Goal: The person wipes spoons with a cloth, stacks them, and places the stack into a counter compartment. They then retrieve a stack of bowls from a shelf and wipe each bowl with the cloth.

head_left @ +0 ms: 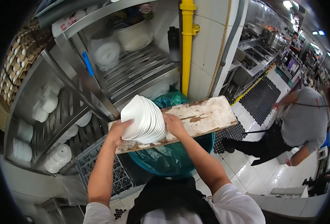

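Between my two hands is a tilted stack of white plates [144,121], several deep, with the rims fanned toward the right. My left hand [119,131] grips the stack's left edge, the thumb lying over the front plate. On the opposite side, my right hand [174,125] is closed on the rims. Under the stack lies a worn wooden board [202,114] with chipped white paint. It rests across a round bin lined with a green plastic bag [165,160]. Whether the plates' lower edges touch the board is hard to tell.
Metal shelves [135,71] at the left hold white bowls [58,156] and stacked plates [135,35]. A grey plastic crate [98,168] stands by the bin. A yellow pipe [187,48] runs up the wall. Another person [303,115] bends over the tiled floor at the right.
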`<state>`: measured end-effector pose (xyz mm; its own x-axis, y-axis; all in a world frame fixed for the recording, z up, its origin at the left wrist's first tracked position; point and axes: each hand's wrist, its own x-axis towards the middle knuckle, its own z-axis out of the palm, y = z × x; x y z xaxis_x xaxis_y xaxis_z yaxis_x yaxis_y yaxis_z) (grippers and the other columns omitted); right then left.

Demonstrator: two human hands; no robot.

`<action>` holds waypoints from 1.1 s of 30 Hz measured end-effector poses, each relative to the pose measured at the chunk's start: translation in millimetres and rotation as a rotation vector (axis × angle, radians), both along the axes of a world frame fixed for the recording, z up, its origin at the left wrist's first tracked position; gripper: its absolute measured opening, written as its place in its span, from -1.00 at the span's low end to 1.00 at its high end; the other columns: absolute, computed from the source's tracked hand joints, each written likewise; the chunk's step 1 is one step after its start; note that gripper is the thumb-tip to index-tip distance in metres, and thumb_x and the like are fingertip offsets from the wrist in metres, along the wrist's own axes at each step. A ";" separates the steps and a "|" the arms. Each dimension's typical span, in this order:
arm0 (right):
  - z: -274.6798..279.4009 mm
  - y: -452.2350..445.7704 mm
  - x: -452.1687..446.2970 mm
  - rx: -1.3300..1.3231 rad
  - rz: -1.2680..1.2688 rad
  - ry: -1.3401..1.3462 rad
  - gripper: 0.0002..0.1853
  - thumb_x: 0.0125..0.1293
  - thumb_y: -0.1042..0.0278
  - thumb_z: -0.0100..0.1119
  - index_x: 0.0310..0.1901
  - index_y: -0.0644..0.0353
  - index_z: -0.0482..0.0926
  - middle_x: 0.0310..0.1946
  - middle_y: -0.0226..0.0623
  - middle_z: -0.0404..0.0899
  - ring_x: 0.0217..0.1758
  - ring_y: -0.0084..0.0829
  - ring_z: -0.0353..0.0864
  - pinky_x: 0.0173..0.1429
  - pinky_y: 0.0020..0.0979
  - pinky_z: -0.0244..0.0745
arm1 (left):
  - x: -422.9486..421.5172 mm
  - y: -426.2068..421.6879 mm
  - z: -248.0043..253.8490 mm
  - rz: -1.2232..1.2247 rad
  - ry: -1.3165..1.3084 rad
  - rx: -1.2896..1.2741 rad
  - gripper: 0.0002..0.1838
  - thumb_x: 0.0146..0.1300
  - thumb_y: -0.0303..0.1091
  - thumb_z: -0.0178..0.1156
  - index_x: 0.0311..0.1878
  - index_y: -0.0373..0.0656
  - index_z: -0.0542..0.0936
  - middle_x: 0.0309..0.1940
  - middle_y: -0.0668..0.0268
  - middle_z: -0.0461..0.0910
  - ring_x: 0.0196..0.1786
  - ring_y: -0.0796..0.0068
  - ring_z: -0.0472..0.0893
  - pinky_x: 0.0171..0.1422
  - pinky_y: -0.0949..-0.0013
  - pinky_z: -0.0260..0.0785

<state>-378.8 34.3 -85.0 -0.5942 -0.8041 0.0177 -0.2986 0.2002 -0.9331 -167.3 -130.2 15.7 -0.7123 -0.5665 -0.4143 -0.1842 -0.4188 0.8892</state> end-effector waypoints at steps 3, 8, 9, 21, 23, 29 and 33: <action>39.6 -2.1 15.6 -0.204 -0.070 -0.483 -0.31 0.56 -0.15 -0.22 0.39 0.34 0.33 0.38 -0.04 0.39 0.44 -0.24 0.33 0.46 -0.36 0.17 | 10.2 -5.1 -14.1 -0.044 0.211 0.287 -0.30 0.39 0.19 0.07 0.36 -0.19 0.40 0.23 0.14 0.53 0.24 0.14 0.54 0.31 0.08 0.38; 44.6 -16.9 43.2 -0.253 -0.083 -0.756 -0.17 0.51 -0.34 -0.32 0.47 0.29 0.20 0.40 -0.09 0.34 0.44 -0.24 0.30 0.47 -0.35 0.14 | 0.7 14.0 -0.1 0.003 0.470 0.390 -0.18 0.40 0.42 -0.20 0.42 -0.08 0.36 0.36 0.19 0.42 0.35 0.15 0.44 0.43 -0.04 0.23; 34.8 -21.0 45.7 -0.361 -0.061 -0.781 -0.18 0.52 -0.33 -0.35 0.48 0.27 0.19 0.40 -0.11 0.34 0.44 -0.24 0.31 0.48 -0.35 0.14 | -3.8 12.8 1.2 0.003 0.459 0.330 -0.17 0.40 0.42 -0.20 0.42 -0.10 0.36 0.36 0.17 0.42 0.36 0.16 0.43 0.44 0.01 0.24; 10.4 -21.1 47.8 -0.402 -0.006 -0.742 -0.15 0.50 -0.39 -0.34 0.46 0.26 0.22 0.42 -0.22 0.32 0.45 -0.32 0.28 0.51 -0.35 0.13 | -8.7 -4.0 -11.6 -0.199 0.357 0.294 -0.06 0.34 0.53 -0.35 0.50 -0.03 0.25 0.46 0.21 0.30 0.48 0.16 0.29 0.53 -0.01 0.11; 2.7 -27.1 53.1 -0.372 -0.163 -0.722 -0.19 0.51 -0.36 -0.34 0.47 0.22 0.21 0.45 -0.26 0.27 0.48 -0.32 0.25 0.53 -0.33 0.10 | -8.2 -4.6 -15.9 -0.223 0.401 0.320 -0.03 0.30 0.56 -0.34 0.52 -0.01 0.22 0.49 0.23 0.26 0.51 0.17 0.24 0.55 -0.03 0.05; 9.2 -18.3 54.9 -0.307 -0.161 -0.723 -0.19 0.52 -0.36 -0.45 0.44 0.22 0.29 0.38 -0.23 0.38 0.44 -0.29 0.32 0.52 -0.33 0.13 | -10.2 -6.0 -8.6 -0.251 0.333 0.209 0.04 0.23 0.63 -0.33 0.54 0.01 0.18 0.53 0.25 0.18 0.56 0.18 0.13 0.57 -0.08 -0.06; -3.6 -2.7 43.0 -0.376 -0.213 -0.592 -0.23 0.53 -0.35 -0.46 0.53 0.06 0.12 0.51 -0.19 0.15 0.55 -0.24 0.14 0.54 -0.17 0.05 | -5.4 -53.4 -25.4 -0.017 0.171 -0.192 -0.13 0.38 0.34 -0.06 0.56 -0.05 0.11 0.52 0.11 0.16 0.54 0.21 0.15 0.59 0.04 -0.11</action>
